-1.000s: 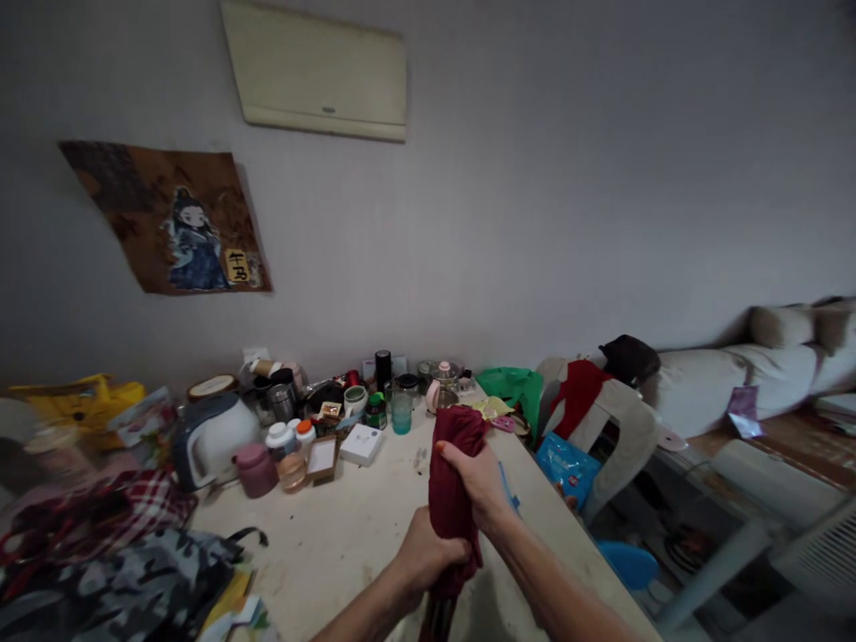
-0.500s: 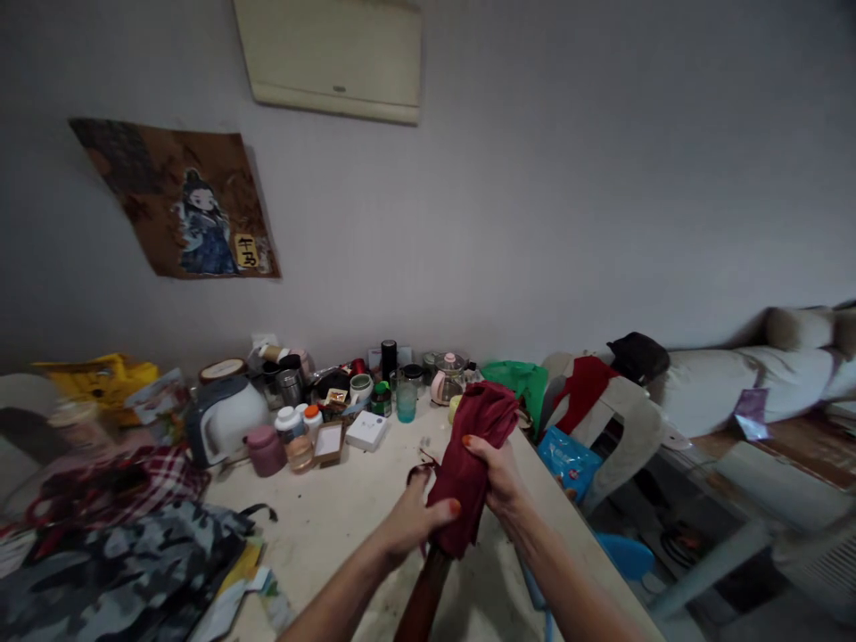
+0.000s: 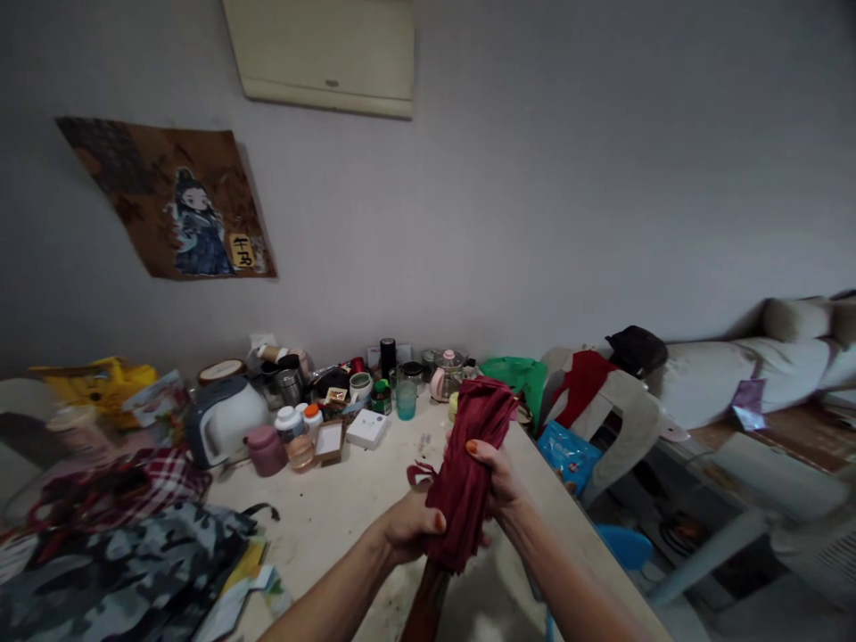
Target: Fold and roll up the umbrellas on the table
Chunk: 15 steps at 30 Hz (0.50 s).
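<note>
Furling the umbrella [image 3: 463,499], it seems, I clamp fingers on it, left hand [image 3: 409,526] at eight o'clock, right hand [image 3: 500,479] at two, and next probably need the ten-o'clock strap [image 3: 420,467].

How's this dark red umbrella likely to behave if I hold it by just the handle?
The umbrella may flop open a little, since its cloth folds look loose and the strap sticks out to one side. Its brown handle looks solid, so that end should stay stiff.
</note>
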Motion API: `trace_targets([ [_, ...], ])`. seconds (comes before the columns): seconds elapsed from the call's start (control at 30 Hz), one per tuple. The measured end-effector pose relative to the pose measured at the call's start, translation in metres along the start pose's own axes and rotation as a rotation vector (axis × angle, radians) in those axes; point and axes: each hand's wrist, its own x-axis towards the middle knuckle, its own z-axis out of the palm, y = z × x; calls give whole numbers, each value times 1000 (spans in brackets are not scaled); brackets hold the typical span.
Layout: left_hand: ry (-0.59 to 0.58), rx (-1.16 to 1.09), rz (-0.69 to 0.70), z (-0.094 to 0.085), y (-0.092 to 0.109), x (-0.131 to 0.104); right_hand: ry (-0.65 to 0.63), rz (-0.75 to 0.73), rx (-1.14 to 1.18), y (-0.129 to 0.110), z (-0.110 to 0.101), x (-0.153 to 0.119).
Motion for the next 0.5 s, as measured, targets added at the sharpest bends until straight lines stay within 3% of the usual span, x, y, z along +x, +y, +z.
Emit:
trace_targets([
  [0.07,52,23,-31,3,2,1,-14,43,48,1,0,-1],
  [0.13,189,147,-25,4,1,3,8,27,57,2,3,0],
  [0.27,371,422,-114,9,-6,12,220,-87,-133,0,10,9],
  [0.37,533,643,42,14,-6,15,348,-97,-143,-4,13,19],
  [0.43,542,759,140,14,1,12,336,-80,-22,-8,13,22],
  [0.5,396,666,103,10,10,7,291,-92,55,-11,13,23],
])
